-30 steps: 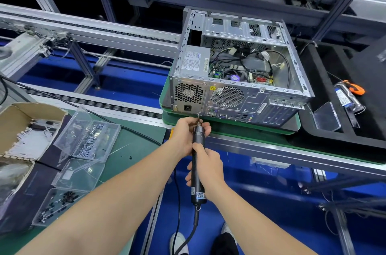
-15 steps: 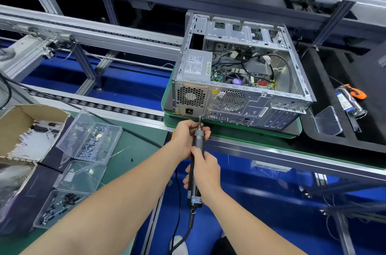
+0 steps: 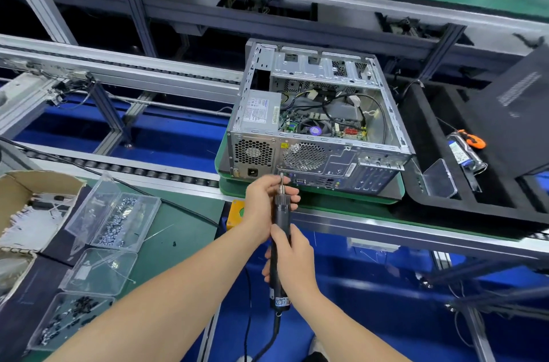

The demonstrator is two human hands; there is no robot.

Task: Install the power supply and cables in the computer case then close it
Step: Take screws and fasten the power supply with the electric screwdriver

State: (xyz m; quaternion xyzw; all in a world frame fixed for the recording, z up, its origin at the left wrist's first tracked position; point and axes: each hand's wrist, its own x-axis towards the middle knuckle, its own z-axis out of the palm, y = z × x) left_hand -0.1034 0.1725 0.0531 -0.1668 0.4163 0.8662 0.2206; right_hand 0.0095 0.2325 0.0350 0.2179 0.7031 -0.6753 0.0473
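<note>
An open grey computer case (image 3: 383, 159) lies on its side on a green pallet (image 3: 398, 192), rear panel toward me. The power supply (image 3: 258, 112) sits in its left end, and black cables (image 3: 338, 112) run over the motherboard. A black electric screwdriver (image 3: 279, 222) points up at the rear panel's lower edge, just right of the power socket. My left hand (image 3: 261, 204) grips the driver's front end near the bit. My right hand (image 3: 292, 263) is wrapped round its body lower down. The black side panel (image 3: 511, 112) leans at the right.
Clear plastic boxes of screws (image 3: 116, 222) and a cardboard box (image 3: 20, 207) stand on the green bench at left. A black foam tray (image 3: 445, 213) at right holds a clear lid and an orange-handled tool (image 3: 472, 139). Conveyor rails run behind and in front of the case.
The view has shifted slightly, so the case sits a little lower in it. Both hands keep their hold on the screwdriver, with its bit still at the rear panel's lower edge.
</note>
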